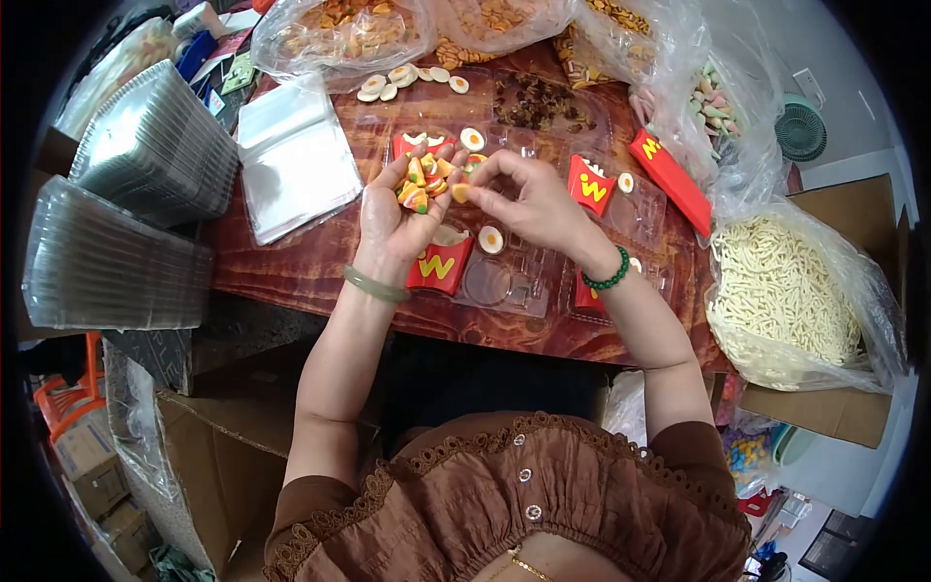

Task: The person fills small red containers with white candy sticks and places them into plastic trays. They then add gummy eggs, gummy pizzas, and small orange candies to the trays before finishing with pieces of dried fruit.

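Observation:
Palm up, my left hand (390, 221) cups several small orange, yellow and green candy pieces (424, 181). Beside it my right hand (531, 199) pinches a small yellow-orange candy piece (460, 193) between thumb and fingertips. Both hands are above clear plastic trays (524, 291) with moulded compartments. In the trays lie red fry boxes with a yellow letter: one fry box (438, 264) is below my left hand, another fry box (592, 184) to the right. Fried-egg candies sit in round compartments, one egg candy (472, 139) behind the hands and another egg candy (491, 240) nearer me.
Stacked clear trays (145, 145) and a pile of clear bags (291, 160) are on the left. Loose egg candies (398, 80), brown candies (543, 102) and bulk bags (344, 34) line the back. At right are flattened red boxes (671, 179) and a bag of pale strips (781, 301).

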{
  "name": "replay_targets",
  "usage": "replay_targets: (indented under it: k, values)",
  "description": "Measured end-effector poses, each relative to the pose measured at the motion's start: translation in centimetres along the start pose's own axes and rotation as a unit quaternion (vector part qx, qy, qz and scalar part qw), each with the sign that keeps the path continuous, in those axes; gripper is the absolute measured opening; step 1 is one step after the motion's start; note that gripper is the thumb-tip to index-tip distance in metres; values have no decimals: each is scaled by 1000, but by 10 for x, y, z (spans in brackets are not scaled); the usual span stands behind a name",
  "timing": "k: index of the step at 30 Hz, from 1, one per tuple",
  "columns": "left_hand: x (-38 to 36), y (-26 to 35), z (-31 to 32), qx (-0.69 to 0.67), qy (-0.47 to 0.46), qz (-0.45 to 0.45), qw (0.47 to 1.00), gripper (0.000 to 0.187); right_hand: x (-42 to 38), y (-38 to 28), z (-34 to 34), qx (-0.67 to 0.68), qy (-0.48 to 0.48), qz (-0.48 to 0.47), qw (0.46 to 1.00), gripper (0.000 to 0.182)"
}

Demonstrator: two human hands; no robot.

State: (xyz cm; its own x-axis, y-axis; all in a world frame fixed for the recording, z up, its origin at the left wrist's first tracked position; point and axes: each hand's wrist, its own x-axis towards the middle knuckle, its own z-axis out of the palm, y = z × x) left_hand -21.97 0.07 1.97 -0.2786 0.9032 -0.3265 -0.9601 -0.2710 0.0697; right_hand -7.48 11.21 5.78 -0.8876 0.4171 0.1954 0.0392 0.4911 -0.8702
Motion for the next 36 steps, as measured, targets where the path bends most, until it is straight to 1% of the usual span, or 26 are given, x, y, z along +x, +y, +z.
replay_targets:
  k: [1, 2, 3, 4, 5, 6, 7, 9, 10, 12, 15, 17, 19, 21, 22, 24, 25, 27, 28, 30, 31, 32, 34, 35, 36]
  values:
    - [0, 3, 0, -1, 0, 1, 1000, 32, -1, -2, -6, 18, 23, 90, 996, 10]
    - [0, 6, 1, -16, 3, 1, 1000, 32, 3, 6, -14, -30, 37, 88, 995, 12]
    - [-1, 8, 1, -30, 5, -2, 1000, 32, 8, 10, -16, -30, 38, 89, 995, 12]
    - [-1, 10, -1, -34, 2, 2, 999, 31, 11, 13, -19, -133, 40, 48, 989, 14]
    - [-1, 12, 0, -34, 0, -1, 999, 31, 16, 18, -22, -235, 42, 7, 971, 15]
    - [-1, 13, 0, -24, 15, 12, 1000, 31, 20, 36, -19, -271, 43, -32, 961, 16]
    - [-1, 15, 0, -14, 31, 26, 999, 30, 22, 45, -15, -272, 44, -32, 961, 16]
    - [1, 18, -7, -24, 22, 26, 999, 29, 24, 54, -9, -371, 0, -59, 927, 15]
    - [0, 20, -8, -16, 30, 31, 999, 28, 25, 53, -9, -370, -1, -60, 927, 15]
    - [0, 25, -11, -10, 40, 41, 998, 28, 28, 48, -14, -228, -42, 51, 971, 16]
    - [2, 31, -20, -12, 42, 35, 998, 27, 23, 46, -19, -193, -51, 67, 977, 17]
    - [3, 30, -21, -2, 45, 45, 998, 27, 19, 54, -15, -181, -31, 59, 981, 17]
    - [4, 30, -21, 3, 41, 44, 998, 27, 17, 49, -14, -168, -15, 50, 984, 17]
    - [2, 31, -22, 6, 41, 47, 998, 26, 18, 42, -15, -241, 34, 49, 969, 19]
    - [1, 31, -20, 9, 46, 48, 998, 26, 19, 43, -13, -240, 33, 50, 969, 19]
    - [1, 30, -20, 14, 50, 46, 998, 26, 25, 46, -10, -370, 8, 26, 929, 21]
    - [3, 30, -23, 9, 41, 44, 998, 26, 28, 47, -7, -371, 10, 28, 928, 21]
    - [3, 29, -22, 4, 31, 42, 999, 26, 34, 47, -3, -345, -45, 35, 937, 21]
    - [0, 28, -18, 7, 37, 45, 998, 26, 33, 47, -4, -345, -47, 35, 937, 21]
    - [-3, 30, -19, 6, 47, 52, 998, 27, 30, 45, -8, -222, -7, 50, 974, 17]
    - [-3, 31, -22, 5, 32, 50, 998, 27, 25, 50, -9, -216, 4, 23, 976, 16]
    - [-3, 32, -23, 7, 16, 46, 999, 28, 21, 55, -8, -215, 4, 24, 976, 16]
    - [-2, 31, -22, 6, 21, 47, 999, 28, 14, 62, -7, -249, 16, -35, 968, 16]
    - [-1, 30, -21, 4, 27, 52, 998, 29, 12, 65, -7, -251, 17, -34, 967, 16]
    - [0, 29, -23, 4, 27, 50, 998, 29, 11, 65, -6, -244, 27, -8, 969, 17]
